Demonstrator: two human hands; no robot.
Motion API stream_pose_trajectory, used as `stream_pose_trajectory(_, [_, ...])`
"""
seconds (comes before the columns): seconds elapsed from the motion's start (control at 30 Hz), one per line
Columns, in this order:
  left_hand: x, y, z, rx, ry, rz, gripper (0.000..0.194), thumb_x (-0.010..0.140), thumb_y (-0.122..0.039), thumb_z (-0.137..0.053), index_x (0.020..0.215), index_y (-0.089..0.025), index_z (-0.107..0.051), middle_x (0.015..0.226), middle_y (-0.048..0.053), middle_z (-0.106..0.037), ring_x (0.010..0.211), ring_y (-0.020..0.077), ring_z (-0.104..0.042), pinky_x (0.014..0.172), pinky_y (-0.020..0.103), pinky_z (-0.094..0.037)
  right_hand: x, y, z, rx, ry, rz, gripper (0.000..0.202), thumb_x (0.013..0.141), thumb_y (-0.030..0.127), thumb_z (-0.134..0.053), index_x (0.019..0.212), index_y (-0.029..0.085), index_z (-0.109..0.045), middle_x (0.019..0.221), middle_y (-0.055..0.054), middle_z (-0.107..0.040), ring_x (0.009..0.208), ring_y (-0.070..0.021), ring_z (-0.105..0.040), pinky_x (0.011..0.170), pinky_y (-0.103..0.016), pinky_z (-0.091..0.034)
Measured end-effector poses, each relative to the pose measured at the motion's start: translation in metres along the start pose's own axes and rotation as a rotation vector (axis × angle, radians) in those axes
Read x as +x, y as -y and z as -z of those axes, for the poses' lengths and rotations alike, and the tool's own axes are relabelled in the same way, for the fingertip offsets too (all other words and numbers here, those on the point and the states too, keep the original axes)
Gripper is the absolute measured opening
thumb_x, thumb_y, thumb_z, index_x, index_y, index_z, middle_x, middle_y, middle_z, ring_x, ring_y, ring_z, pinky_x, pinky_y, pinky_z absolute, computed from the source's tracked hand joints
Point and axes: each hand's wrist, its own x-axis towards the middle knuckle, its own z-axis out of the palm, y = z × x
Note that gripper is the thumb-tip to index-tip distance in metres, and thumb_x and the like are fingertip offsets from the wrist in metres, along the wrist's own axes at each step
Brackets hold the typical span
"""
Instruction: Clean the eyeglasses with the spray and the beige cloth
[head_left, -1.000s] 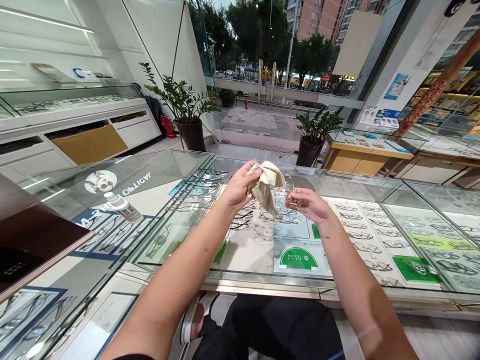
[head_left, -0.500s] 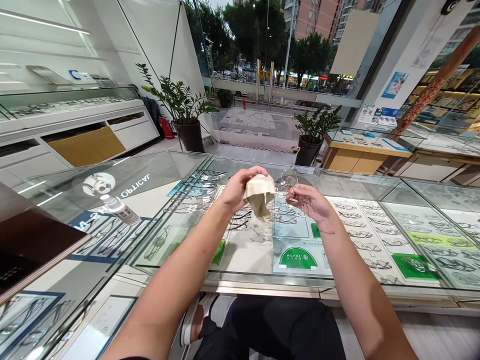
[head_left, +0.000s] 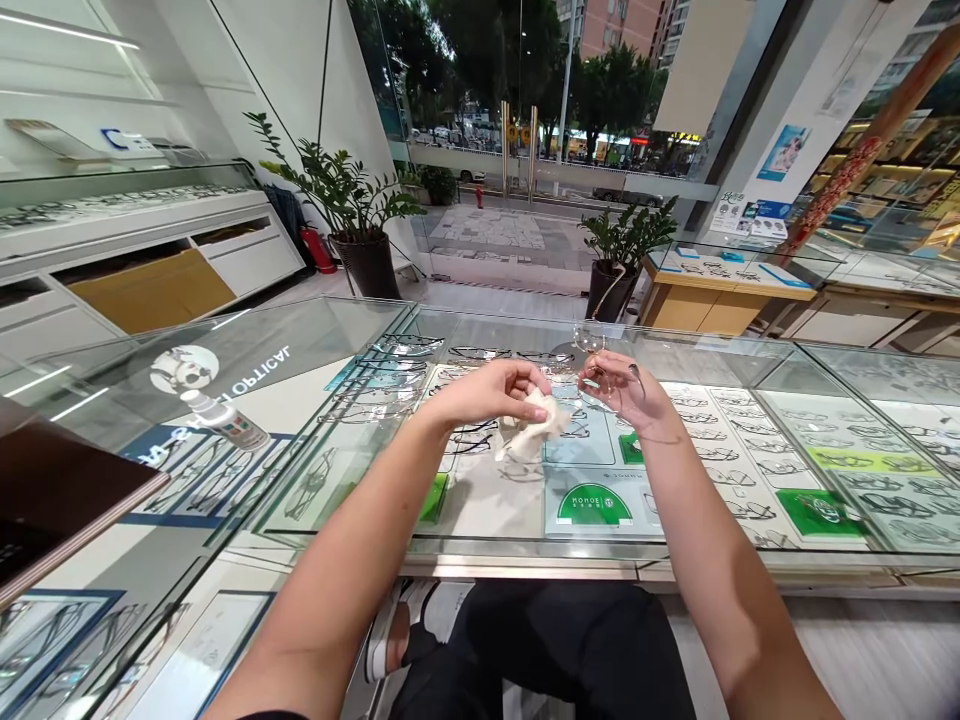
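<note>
My left hand (head_left: pixel 502 390) pinches a cream-coloured cloth (head_left: pixel 531 432), which hangs crumpled below the thumb and fingers. To its right, my right hand (head_left: pixel 626 388) is closed on a pair of thin-rimmed eyeglasses (head_left: pixel 590 340). One lens rim stands up past the fingertips, and a temple arm sticks up beyond it. The rest of the frame is partly hidden by the fingers. Both hands are above the glass display counter (head_left: pixel 480 545), with the cloth and the eyeglasses close together but apart.
A white spray bottle (head_left: pixel 225 420) stands on the glass at left, near a dark screen-like panel (head_left: pixel 67 480). Rows of eyeglass frames and green cards (head_left: pixel 821 512) lie under the glass. Two potted plants (head_left: pixel 367 265) stand beyond the counter.
My left hand has turned palm-down, and the cloth is now bunched under its fingers and slightly lower. The eyeglasses have tilted, with a temple arm now pointing up.
</note>
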Motion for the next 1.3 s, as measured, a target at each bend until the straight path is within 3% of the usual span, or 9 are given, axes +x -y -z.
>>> stream_pose_trajectory(0.17, [0.001,-0.002,-0.002,0.052,0.000,-0.065,0.021,0.077,-0.035,-0.085,0.086,-0.020,-0.074,0.079,0.005,-0.068,0.068,0.0141,-0.060,0.057,0.024,-0.045,0.001,-0.001,0.000,-0.012,0.003,-0.005,0.016,0.077,0.030,-0.087,0.080,0.021,-0.074,0.081,-0.001,-0.074,0.081,-0.0145,-0.071,0.090,-0.032,-0.060])
stream_pose_trajectory(0.3, [0.000,-0.004,-0.002,-0.004,-0.141,-0.140,0.020,0.084,-0.035,-0.080,0.095,-0.020,-0.073,0.084,0.004,-0.066,0.072,0.0133,-0.058,0.062,0.024,-0.046,0.000,0.000,0.000,-0.013,0.039,0.007,0.017,0.075,0.031,-0.088,0.079,0.021,-0.075,0.082,-0.001,-0.073,0.081,-0.0148,-0.070,0.090,-0.032,-0.060])
stream_pose_trajectory(0.47, [0.000,0.001,0.003,-0.214,-0.126,-0.126,0.049,0.074,-0.022,-0.088,0.119,-0.023,-0.069,0.103,0.007,-0.068,0.087,0.0164,-0.066,0.073,0.027,-0.054,-0.002,0.000,-0.004,-0.045,0.112,0.048,0.021,0.073,0.034,-0.089,0.077,0.021,-0.074,0.084,-0.003,-0.074,0.086,-0.0176,-0.071,0.094,-0.035,-0.058])
stream_pose_trajectory(0.63, [0.005,0.006,0.001,-0.198,-0.081,-0.081,0.059,0.069,-0.016,-0.091,0.122,-0.022,-0.067,0.097,0.005,-0.069,0.087,0.0168,-0.068,0.075,0.029,-0.055,-0.007,0.000,-0.010,-0.065,0.129,0.144,0.024,0.072,0.039,-0.090,0.076,0.023,-0.073,0.081,-0.004,-0.073,0.094,-0.0239,-0.072,0.100,-0.042,-0.056])
stream_pose_trajectory(0.83, [0.012,0.012,-0.013,-0.042,-0.269,-0.142,0.057,0.069,-0.025,-0.092,0.118,-0.020,-0.064,0.093,0.003,-0.070,0.086,0.0166,-0.067,0.078,0.030,-0.053,-0.011,-0.002,-0.015,-0.112,0.231,0.101,0.025,0.073,0.042,-0.089,0.075,0.022,-0.074,0.084,-0.007,-0.075,0.088,-0.0226,-0.069,0.078,-0.034,-0.056])
stream_pose_trajectory(1.07, [0.015,0.012,-0.023,0.143,-0.484,-0.203,0.054,0.069,-0.029,-0.092,0.117,-0.020,-0.068,0.118,0.008,-0.067,0.089,0.0160,-0.062,0.077,0.028,-0.051,-0.009,-0.005,-0.019,-0.133,0.275,0.085,0.022,0.073,0.039,-0.089,0.072,0.022,-0.076,0.080,-0.005,-0.073,0.085,-0.0193,-0.068,0.077,-0.030,-0.053])
stream_pose_trajectory(1.13, [0.016,0.014,-0.022,0.110,-0.444,-0.168,0.053,0.073,-0.034,-0.091,0.118,-0.020,-0.068,0.124,0.011,-0.068,0.102,0.0204,-0.064,0.080,0.030,-0.052,-0.009,-0.005,-0.019,-0.118,0.285,0.077,0.021,0.074,0.038,-0.089,0.073,0.021,-0.076,0.081,-0.005,-0.074,0.083,-0.0182,-0.068,0.076,-0.029,-0.053])
stream_pose_trajectory(1.2, [0.017,0.017,-0.020,0.007,-0.298,-0.112,0.050,0.077,-0.041,-0.088,0.117,-0.018,-0.068,0.121,0.012,-0.071,0.106,0.0225,-0.066,0.082,0.031,-0.052,-0.009,-0.004,-0.019,-0.101,0.278,0.074,0.020,0.073,0.037,-0.089,0.074,0.021,-0.077,0.080,-0.005,-0.074,0.082,-0.0176,-0.068,0.074,-0.028,-0.053])
stream_pose_trajectory(1.3, [0.018,0.019,-0.018,-0.104,-0.104,-0.021,0.048,0.081,-0.049,-0.085,0.110,-0.015,-0.070,0.103,0.010,-0.074,0.087,0.0190,-0.068,0.073,0.028,-0.048,-0.009,-0.003,-0.019,-0.086,0.231,0.086,0.022,0.069,0.037,-0.091,0.072,0.021,-0.076,0.077,-0.004,-0.072,0.077,-0.0167,-0.066,0.067,-0.026,-0.053])
